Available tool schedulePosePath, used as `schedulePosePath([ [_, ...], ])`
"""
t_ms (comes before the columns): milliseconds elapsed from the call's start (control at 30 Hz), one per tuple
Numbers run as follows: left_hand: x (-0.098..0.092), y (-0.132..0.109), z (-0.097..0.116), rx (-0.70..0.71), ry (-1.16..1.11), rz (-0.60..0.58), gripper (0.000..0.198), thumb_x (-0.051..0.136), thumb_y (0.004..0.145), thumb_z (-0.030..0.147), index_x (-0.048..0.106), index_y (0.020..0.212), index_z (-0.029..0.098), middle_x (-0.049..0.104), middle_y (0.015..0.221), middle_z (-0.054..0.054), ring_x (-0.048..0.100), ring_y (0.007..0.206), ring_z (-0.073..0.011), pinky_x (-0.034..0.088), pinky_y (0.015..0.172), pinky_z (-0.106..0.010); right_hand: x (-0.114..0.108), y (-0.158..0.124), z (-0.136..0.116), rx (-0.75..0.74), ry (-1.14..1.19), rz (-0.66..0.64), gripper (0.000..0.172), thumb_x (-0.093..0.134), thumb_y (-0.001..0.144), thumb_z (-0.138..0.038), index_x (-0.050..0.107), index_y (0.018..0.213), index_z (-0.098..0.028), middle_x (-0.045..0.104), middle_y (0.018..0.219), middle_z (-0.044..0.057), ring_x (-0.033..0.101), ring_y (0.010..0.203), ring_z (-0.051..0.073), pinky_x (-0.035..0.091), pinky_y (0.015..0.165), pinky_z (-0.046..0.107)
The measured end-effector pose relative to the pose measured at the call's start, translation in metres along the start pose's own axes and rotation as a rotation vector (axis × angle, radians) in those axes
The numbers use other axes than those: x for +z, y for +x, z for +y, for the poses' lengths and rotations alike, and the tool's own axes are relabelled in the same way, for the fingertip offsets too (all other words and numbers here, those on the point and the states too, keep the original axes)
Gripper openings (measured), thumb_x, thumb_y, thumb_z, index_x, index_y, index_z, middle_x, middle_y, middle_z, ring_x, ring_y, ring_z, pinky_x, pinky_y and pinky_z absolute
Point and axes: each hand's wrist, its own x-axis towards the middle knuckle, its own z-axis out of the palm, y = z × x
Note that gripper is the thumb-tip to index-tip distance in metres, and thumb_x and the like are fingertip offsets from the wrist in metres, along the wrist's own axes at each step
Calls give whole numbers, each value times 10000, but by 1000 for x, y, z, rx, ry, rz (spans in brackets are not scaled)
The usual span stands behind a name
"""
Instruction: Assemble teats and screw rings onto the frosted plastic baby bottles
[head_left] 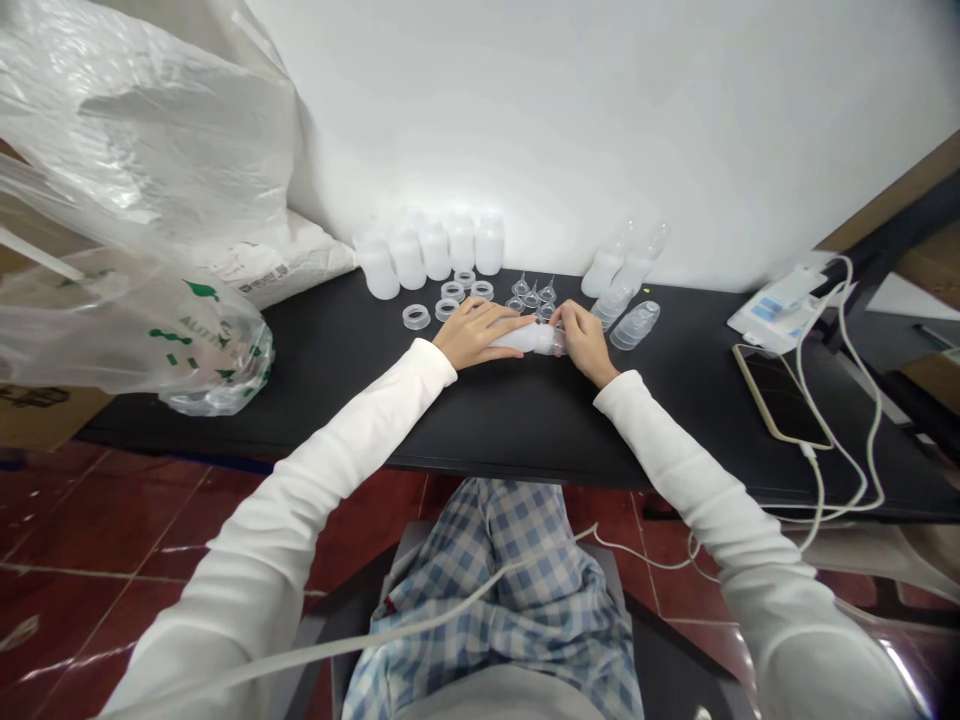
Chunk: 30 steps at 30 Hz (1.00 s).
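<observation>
A translucent white feeding bottle lies on its side just above the black table, its top end pointing right. My left hand is closed over the bottle's body. At the other end, the fingers of my right hand pinch the clear top piece, whose tip they partly hide. Close beyond my hands stand several clear teats, points up. To their left lie several translucent collar rings. Clear domed caps are just right of my right hand.
Several open bottles line the wall at back left. Bottles with teats fitted stand at back right. Plastic bags crowd the table's left end. A phone, white cables and a white box lie at the right.
</observation>
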Motion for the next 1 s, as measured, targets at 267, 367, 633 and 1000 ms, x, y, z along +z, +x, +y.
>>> schedulePosePath([
  [267,6,-2,-9,-135,2,9,610,544,993,603,639,1408,166,769,1174,-143,721,1071,-280,485,932,-398,-6,-3,-5,-211,-339,-14,498,317,1030,-628,576,1134,-216,734,1044,116,677,858,263,482,779,375],
  [367,7,-3,-9,-205,-40,-13,583,534,1004,583,646,1382,154,753,1252,-128,718,1096,-283,490,957,-400,-6,-2,-4,-307,-302,-75,496,401,1007,-621,538,1226,-197,690,1199,146,653,892,247,500,800,381],
  [633,10,-4,-8,-158,-22,30,572,637,953,573,661,1381,194,771,1142,-142,718,1066,-278,496,938,-399,-3,0,-3,-187,-66,-101,535,433,939,-770,534,982,-247,595,807,10,502,664,166,472,697,331],
  [1000,2,0,11,-40,102,19,535,585,980,574,618,1448,318,750,1254,-133,708,1121,-279,474,1016,-449,3,2,-8,110,72,-101,750,239,878,-927,433,647,-240,448,512,-5,467,512,155,409,556,323],
])
